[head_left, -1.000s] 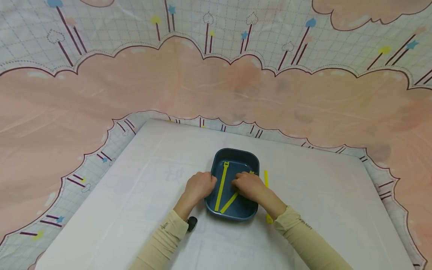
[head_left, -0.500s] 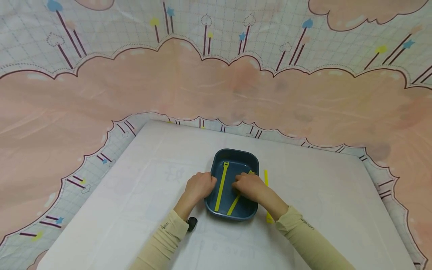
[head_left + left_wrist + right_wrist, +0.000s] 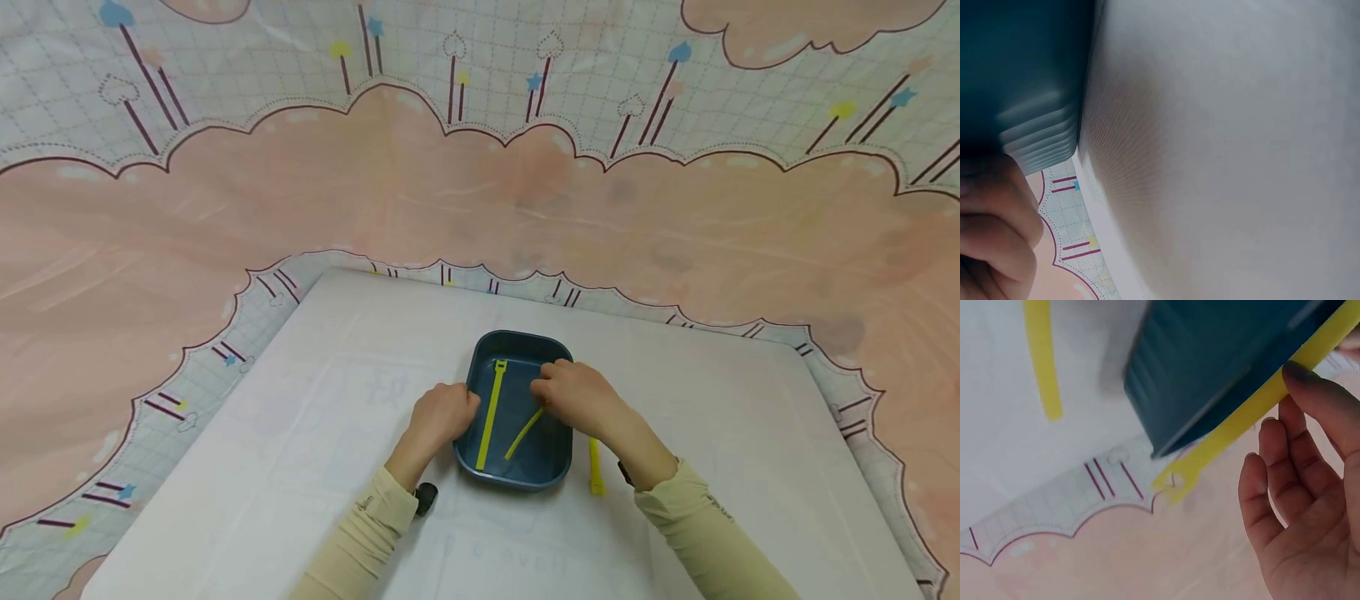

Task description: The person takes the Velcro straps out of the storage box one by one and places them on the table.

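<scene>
A dark blue rectangular tray [image 3: 513, 481] stands on the white table. My left hand [image 3: 442, 414] grips its left rim; the left wrist view has the curled fingers [image 3: 1000, 212] against the ribbed tray wall [image 3: 1038, 125]. Over the tray's right side, my right hand [image 3: 581, 400] pinches a flat yellow cable tie with a slotted head [image 3: 1235, 428] between thumb and fingers. Its tail [image 3: 523, 435] slants down over the tray. A second yellow cable tie [image 3: 491, 417] lies lengthwise in the tray's left part. Another yellow tie [image 3: 596, 467] lies on the table, partly hidden by my right forearm.
The white table [image 3: 300, 467] spreads around the tray. Patterned pink cloth [image 3: 480, 200] rises behind it and hangs along both sides. A small black object [image 3: 426, 498] sits at my left wrist.
My right hand has risen and moved right and away, lifting the pinched cable tie from the tray's floor. The left hand stays on the rim.
</scene>
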Action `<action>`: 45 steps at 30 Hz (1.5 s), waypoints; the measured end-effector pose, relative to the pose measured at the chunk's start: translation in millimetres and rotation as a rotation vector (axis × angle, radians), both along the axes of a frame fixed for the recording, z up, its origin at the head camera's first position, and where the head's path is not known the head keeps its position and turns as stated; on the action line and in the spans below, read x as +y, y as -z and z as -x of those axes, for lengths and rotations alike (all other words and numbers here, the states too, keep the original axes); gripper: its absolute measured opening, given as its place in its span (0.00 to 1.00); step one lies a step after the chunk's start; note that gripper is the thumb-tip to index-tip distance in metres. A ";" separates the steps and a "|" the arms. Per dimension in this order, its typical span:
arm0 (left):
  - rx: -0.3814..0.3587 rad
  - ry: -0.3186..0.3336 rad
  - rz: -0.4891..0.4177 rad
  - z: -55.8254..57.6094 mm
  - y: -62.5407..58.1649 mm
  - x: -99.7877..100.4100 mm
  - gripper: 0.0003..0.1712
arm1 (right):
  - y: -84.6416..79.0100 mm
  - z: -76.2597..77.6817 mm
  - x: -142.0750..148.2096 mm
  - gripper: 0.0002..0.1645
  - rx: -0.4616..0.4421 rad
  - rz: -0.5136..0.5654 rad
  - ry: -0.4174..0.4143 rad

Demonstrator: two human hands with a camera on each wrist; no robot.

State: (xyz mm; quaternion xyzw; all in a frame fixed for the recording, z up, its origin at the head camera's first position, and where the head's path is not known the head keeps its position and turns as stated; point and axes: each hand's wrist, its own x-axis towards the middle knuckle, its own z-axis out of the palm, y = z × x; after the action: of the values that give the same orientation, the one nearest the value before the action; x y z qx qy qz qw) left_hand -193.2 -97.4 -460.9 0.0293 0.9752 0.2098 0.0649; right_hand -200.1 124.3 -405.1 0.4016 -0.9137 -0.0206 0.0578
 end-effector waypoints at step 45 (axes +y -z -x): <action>-0.020 -0.001 -0.002 -0.1 0.8 2.0 0.17 | 33.3 -1.5 94.9 0.12 -0.621 0.123 0.634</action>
State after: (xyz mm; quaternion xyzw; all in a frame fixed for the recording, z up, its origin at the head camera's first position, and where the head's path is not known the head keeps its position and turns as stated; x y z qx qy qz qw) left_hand -193.2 -95.4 -461.7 0.0267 0.9742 0.2113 0.0747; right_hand -198.6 219.2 -438.4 0.0845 -0.9653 0.1386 -0.2048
